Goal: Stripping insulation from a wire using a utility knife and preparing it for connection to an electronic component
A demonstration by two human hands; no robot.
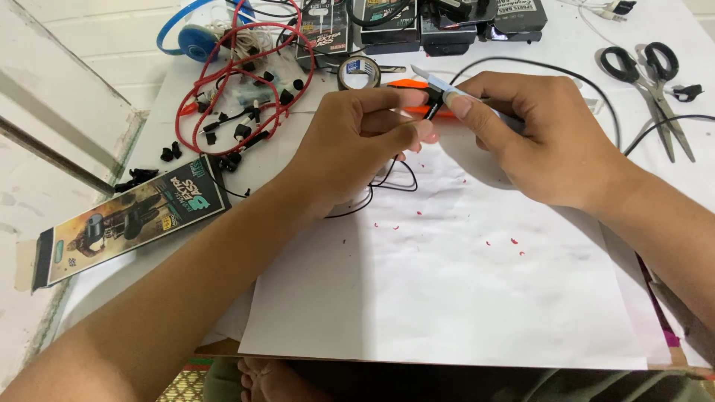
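So I've got the thin black cable [387, 181] pinched up over the white sheet of paper [447, 298] — my left hand [357, 145] is closed around it, thumb and forefinger squeezing the end near the small black plug piece [434, 99], and the rest of the wire droops in a loose loop just below that hand, resting on the paper. My right hand [536, 138] is closed too, holding the orange-handled craft knife [417, 93] with the blade up at the cable's tip, right above the paper's top edge. This stuff is feather-light and floppy, so my guess is it'll twist away unless you grip close to the end — pinch right behind the spot you're working, not further down the slack. The jacket looks slick and the wire inside is probably delicate, so light pressure with the blade. Little red flecks [514, 242] are scattered on the paper. Scissors [655, 82] sit off past the paper's top right corner, and the tape roll [359, 72] is just beyond its top edge.
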